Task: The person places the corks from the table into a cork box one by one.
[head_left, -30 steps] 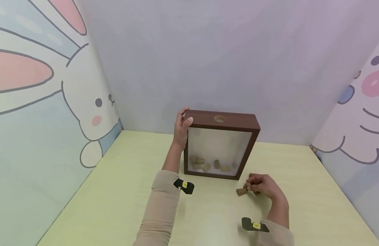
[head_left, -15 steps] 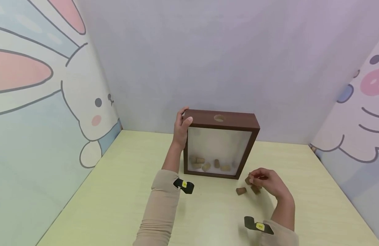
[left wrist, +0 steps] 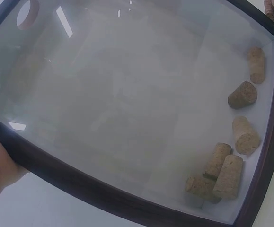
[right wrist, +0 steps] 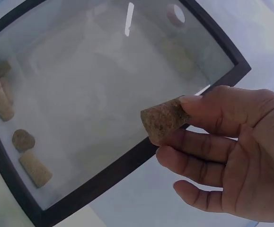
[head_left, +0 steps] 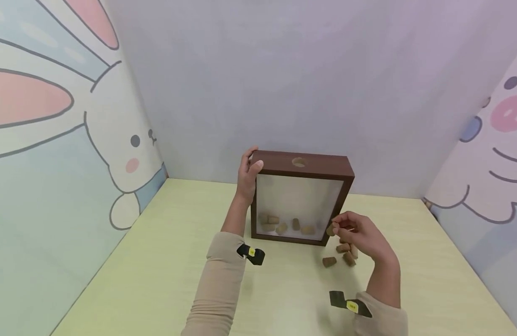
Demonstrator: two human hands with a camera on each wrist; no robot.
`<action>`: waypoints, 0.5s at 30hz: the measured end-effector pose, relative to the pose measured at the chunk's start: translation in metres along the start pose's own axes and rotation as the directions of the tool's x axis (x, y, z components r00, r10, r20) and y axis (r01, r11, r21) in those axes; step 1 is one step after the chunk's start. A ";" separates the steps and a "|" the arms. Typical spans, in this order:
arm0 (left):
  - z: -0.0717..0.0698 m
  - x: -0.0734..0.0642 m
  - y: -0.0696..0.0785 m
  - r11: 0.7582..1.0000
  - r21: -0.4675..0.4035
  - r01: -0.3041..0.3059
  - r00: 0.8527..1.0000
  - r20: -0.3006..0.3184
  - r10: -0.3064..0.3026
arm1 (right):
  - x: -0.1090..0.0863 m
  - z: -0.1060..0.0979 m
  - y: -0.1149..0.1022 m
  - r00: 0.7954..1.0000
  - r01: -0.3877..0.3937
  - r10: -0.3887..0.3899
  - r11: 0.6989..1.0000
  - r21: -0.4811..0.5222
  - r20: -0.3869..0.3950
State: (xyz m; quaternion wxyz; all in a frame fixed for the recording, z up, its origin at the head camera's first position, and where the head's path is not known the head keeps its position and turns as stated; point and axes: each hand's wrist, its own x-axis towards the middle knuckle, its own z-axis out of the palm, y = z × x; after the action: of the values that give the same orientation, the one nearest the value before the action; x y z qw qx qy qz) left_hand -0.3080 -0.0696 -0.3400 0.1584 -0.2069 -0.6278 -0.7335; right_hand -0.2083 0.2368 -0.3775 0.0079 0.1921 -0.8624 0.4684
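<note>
A dark brown shadow box [head_left: 303, 163] with a clear front and a round hole in its top stands upright on the table. Several corks [left wrist: 244, 94] lie along its bottom behind the clear pane. My left hand [head_left: 247, 179] grips the box's upper left corner, thumb on the front edge. Between thumb and fingers, my right hand [head_left: 361, 233] pinches a cork [right wrist: 165, 119] in front of the box's lower right side. Several loose corks [head_left: 343, 248] lie on the table just below that hand, partly hidden by it.
The pale yellow-green tabletop [head_left: 178, 261] runs back to a plain light curtain [head_left: 283, 84]. Walls with cartoon animals stand at both sides, a rabbit [head_left: 115, 130] on the left.
My right hand has picked a cork from the loose group and raised it up toward the box, uncovering more corks on the table. My left hand and the box have stayed put.
</note>
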 end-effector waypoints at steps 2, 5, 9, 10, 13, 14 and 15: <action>0.000 0.001 -0.004 1.000 0.004 -0.003 1.000 0.001 0.003 | 0.001 -0.001 -0.008 1.000 0.021 -0.021 1.000 -0.008 -0.009; 0.001 0.002 -0.007 1.000 0.011 -0.015 1.000 -0.003 0.015 | 0.004 -0.004 -0.019 0.997 0.068 -0.070 0.997 -0.041 -0.029; 0.003 0.003 -0.007 1.000 0.023 -0.020 1.000 -0.011 0.020 | 0.008 -0.009 -0.032 0.987 0.151 -0.156 0.984 -0.091 -0.048; 0.003 0.003 -0.007 1.000 0.024 -0.020 1.000 -0.012 0.020 | 0.010 -0.011 -0.036 0.983 0.172 -0.178 0.980 -0.101 -0.051; 0.003 0.003 -0.007 1.000 0.023 -0.014 1.000 -0.011 0.015 | 0.014 -0.017 -0.046 0.970 0.231 -0.238 0.967 -0.106 -0.055; 0.002 0.003 -0.007 1.000 0.017 -0.011 1.000 -0.009 0.011 | 0.015 -0.020 -0.049 0.966 0.246 -0.252 0.964 -0.099 -0.055; 0.002 0.003 -0.007 1.000 0.012 -0.009 1.000 -0.007 0.009 | 0.016 -0.022 -0.052 0.962 0.261 -0.266 0.962 -0.086 -0.054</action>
State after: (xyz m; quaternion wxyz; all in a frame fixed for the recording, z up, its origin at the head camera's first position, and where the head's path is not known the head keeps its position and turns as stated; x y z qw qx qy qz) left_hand -0.3142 -0.0664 -0.3440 0.1649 -0.2062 -0.6306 -0.7298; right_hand -0.2093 0.2238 -0.3196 0.1057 0.2894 -0.8460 0.4352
